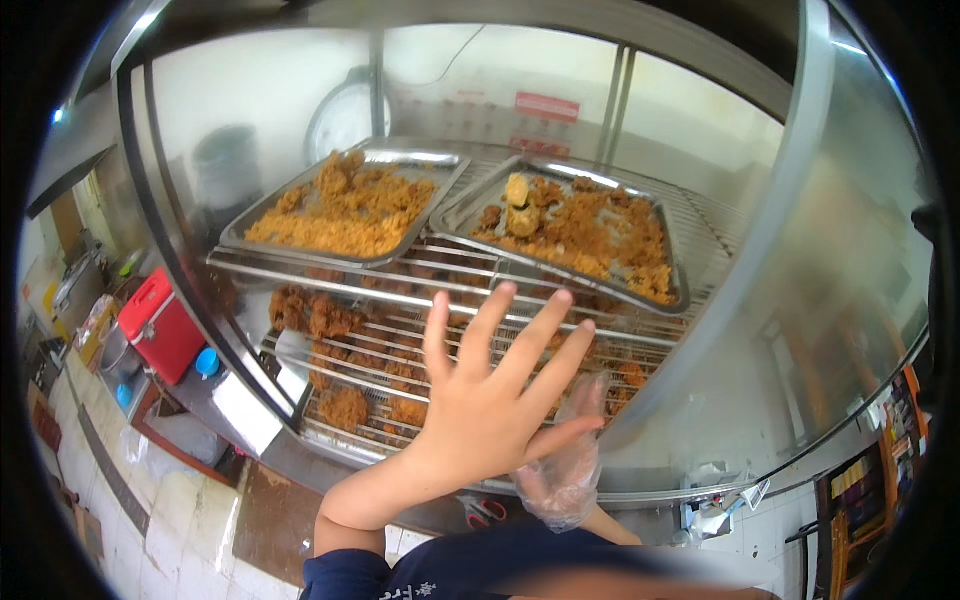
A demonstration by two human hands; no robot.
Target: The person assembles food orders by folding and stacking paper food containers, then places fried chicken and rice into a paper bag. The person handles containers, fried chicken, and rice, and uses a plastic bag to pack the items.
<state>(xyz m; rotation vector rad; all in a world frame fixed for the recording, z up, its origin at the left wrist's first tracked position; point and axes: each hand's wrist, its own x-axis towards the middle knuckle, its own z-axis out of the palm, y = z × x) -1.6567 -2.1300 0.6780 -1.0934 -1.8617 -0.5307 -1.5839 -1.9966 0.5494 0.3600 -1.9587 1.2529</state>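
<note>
1. Shop counter area: a tiled wall and floor are showing at lower left, with a red box (160,325) standing well apart from the hands.
2. Glass warming case (800,300): its curved metal frame is arching over the shelves; the front is appearing open where the hands are reaching in.
3. Wire racks (420,270): the upper rack is carrying two trays, and the lower rack is bearing loose fried pieces (330,315).
4. Left tray (345,205) and right tray (570,225): both are holding heaps of fried chicken, so stock is sitting in place; nothing is lifted out yet.
5. Left hand (490,400): bare, fingers spread wide, holding nothing, hovering in front of the lower rack.
6. Right hand (565,465): wearing a thin clear plastic glove, lying mostly behind the left hand; whether it is gripping anything cannot be told.
7. Room: open space is lying between the two racks; the rack's front bar and the case's frame at right are standing as the nearest edges.
</note>
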